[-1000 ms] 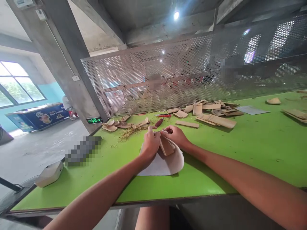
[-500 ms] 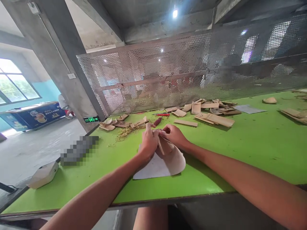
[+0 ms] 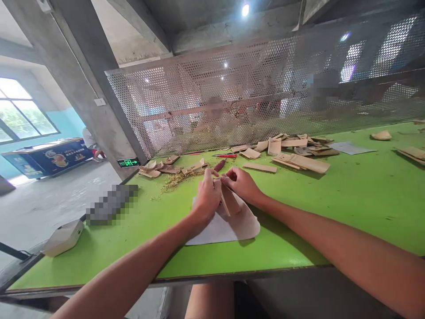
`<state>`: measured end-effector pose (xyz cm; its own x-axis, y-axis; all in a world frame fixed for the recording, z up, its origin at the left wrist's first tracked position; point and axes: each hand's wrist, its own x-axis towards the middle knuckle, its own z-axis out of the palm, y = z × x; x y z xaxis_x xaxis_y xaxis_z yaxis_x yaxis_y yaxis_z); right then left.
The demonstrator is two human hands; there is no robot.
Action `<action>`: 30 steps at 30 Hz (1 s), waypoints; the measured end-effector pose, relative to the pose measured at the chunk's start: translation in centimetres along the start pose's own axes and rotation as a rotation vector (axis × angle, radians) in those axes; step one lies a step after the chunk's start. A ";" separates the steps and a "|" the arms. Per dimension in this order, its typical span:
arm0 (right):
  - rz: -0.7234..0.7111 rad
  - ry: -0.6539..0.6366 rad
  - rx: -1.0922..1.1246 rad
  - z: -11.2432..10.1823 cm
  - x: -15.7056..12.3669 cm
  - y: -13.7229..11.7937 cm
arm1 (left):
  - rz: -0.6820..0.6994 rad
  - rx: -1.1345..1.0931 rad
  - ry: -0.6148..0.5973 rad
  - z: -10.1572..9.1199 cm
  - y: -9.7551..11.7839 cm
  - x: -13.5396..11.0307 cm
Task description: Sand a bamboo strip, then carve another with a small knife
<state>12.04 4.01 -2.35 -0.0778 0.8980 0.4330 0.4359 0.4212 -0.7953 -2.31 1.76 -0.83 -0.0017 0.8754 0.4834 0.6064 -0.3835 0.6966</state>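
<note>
The left hand (image 3: 208, 197) and right hand (image 3: 241, 184), fingers together, clamp the top of a tan strip (image 3: 229, 201), which tilts above a pale sheet (image 3: 226, 228) on the green table (image 3: 299, 235). The strip looks thin, light and stiff, possibly brittle, and best held by its edges.

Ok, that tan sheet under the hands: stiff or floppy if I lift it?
The tan sheet is probably light and fairly stiff: the curled pieces nearby hold their bends unaided. It looks thin, so it may crack if bent hard.

Perforated metal screen (image 3: 212, 79) stands beside a concrete pillar (image 3: 89, 88).
</note>
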 end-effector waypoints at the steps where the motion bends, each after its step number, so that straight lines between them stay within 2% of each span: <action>1: 0.000 0.008 0.005 0.0 0.0 0.0 | -0.008 0.002 0.001 0.0 0.0 0.0; 5: -0.007 -0.004 -0.053 0.0 0.0 0.0 | -0.044 -0.012 0.066 0.1 0.0 0.1; 10: -0.022 0.013 0.002 -0.2 0.0 0.0 | -0.090 -0.045 -0.055 0.0 0.2 -0.2; 15: -0.064 -0.003 -0.057 -0.3 -0.3 0.0 | -0.099 -0.036 0.031 -0.2 0.0 0.2; 19: -0.098 0.023 -0.033 -0.3 -0.2 -0.1 | -0.121 -0.065 -0.054 -0.4 0.3 0.3; 24: -0.125 -0.023 -0.071 -0.4 -0.1 0.0 | -0.102 -0.011 -0.010 -0.4 0.4 0.3; 28: -0.134 0.005 -0.064 -0.3 -0.1 -0.1 | -0.087 -0.027 -0.088 -0.5 0.3 0.1; 30: -0.141 -0.018 -0.073 -0.2 -0.2 -0.1 | -0.081 0.005 -0.045 -0.7 0.3 0.2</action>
<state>12.19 3.76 -2.28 -0.1584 0.8328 0.5304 0.4836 0.5338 -0.6937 -2.67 1.63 -0.13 -0.0152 0.9160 0.4008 0.6095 -0.3093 0.7299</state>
